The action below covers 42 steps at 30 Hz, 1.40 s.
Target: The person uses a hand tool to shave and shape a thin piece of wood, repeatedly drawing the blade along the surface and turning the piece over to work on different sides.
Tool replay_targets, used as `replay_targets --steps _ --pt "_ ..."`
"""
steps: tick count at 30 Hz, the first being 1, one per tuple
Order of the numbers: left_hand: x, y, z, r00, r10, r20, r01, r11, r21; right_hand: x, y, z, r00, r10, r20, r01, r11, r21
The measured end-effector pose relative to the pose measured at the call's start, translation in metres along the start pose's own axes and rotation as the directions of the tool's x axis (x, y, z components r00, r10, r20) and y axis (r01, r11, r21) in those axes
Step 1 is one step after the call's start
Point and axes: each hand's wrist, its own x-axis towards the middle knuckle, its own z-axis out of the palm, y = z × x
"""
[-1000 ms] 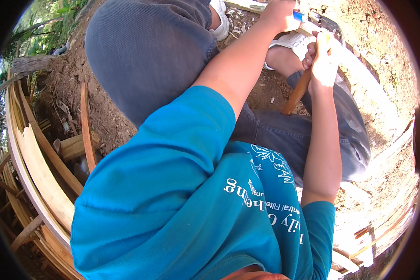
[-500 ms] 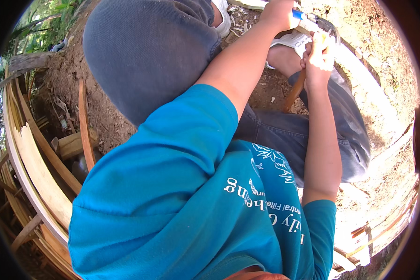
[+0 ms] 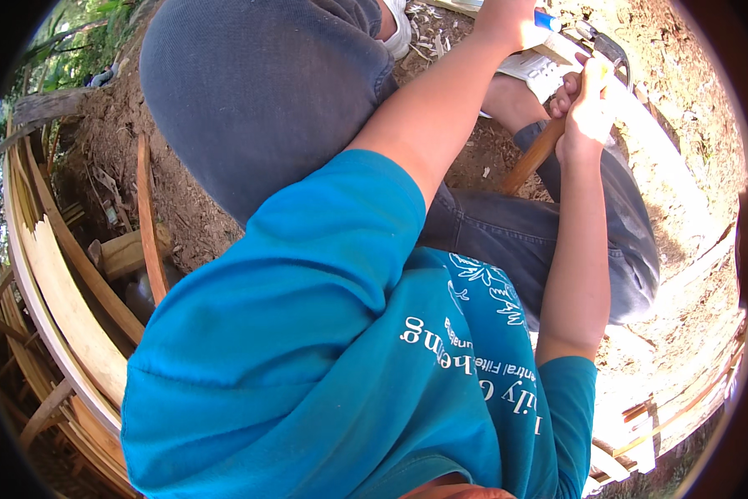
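Observation:
At the top of the head view my left hand (image 3: pixel 508 25) is closed around a blue-handled tool (image 3: pixel 546 21). Its blue end sticks out toward the right, and its other end is hidden by the hand and the frame's edge. My right hand (image 3: pixel 586 104) grips a hammer by its wooden handle (image 3: pixel 533 158), close under the dark metal head (image 3: pixel 613 51). The hammer's face is a short gap to the right of the blue end. A pale piece of wood (image 3: pixel 554 51) lies below the two tools, partly covered by my hands.
My bent legs in dark trousers (image 3: pixel 257 100) fill the middle, with a white shoe (image 3: pixel 536 73) beneath the tools. Wood shavings (image 3: pixel 428 37) litter the dirt ground. Long split wood strips (image 3: pixel 66 283) lie at the left, and more slats (image 3: pixel 640 432) at lower right.
The hammer has swung right, away from the blue end, with my right hand. My left hand and the blue-handled tool have shifted slightly right.

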Motion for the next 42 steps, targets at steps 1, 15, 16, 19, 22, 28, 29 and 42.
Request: replay_targets --steps 1,15,16,19,22,28,29,42 --pt "0.002 0.001 0.001 1.000 -0.004 -0.016 0.003 0.999 -0.039 0.000 -0.001 -0.001 1.000 -0.001 -0.018 0.001 1.000 0.000" --pt "-0.001 -0.022 0.006 0.989 0.128 -0.073 -0.127 0.992 0.010 -0.004 0.019 0.009 0.994 0.071 0.081 -0.059 0.987 -0.150" --pt "-0.003 -0.021 0.002 0.993 0.101 -0.061 -0.100 0.995 0.010 -0.005 0.021 0.011 0.997 0.057 0.059 -0.046 0.983 -0.178" --pt "-0.001 -0.012 -0.005 0.999 0.033 0.004 -0.033 0.999 -0.010 -0.004 0.017 0.014 0.998 -0.035 -0.055 0.038 0.998 0.057" --pt "0.002 0.006 -0.015 0.997 -0.047 0.063 0.051 0.997 -0.055 0.000 0.007 0.005 1.000 -0.023 -0.018 0.023 0.999 0.028" --pt "0.003 0.010 -0.016 0.995 -0.086 0.047 0.088 0.995 -0.041 -0.004 0.004 0.003 1.000 -0.006 0.015 0.005 0.999 0.051" --pt "0.003 0.007 -0.014 0.997 -0.067 0.036 0.069 0.996 -0.053 -0.005 0.003 0.004 0.999 -0.018 0.030 0.016 0.999 0.048" --pt "0.003 0.009 -0.016 0.993 -0.107 0.057 0.111 0.992 -0.061 -0.006 0.017 0.011 1.000 0.004 0.007 -0.003 0.996 -0.084"
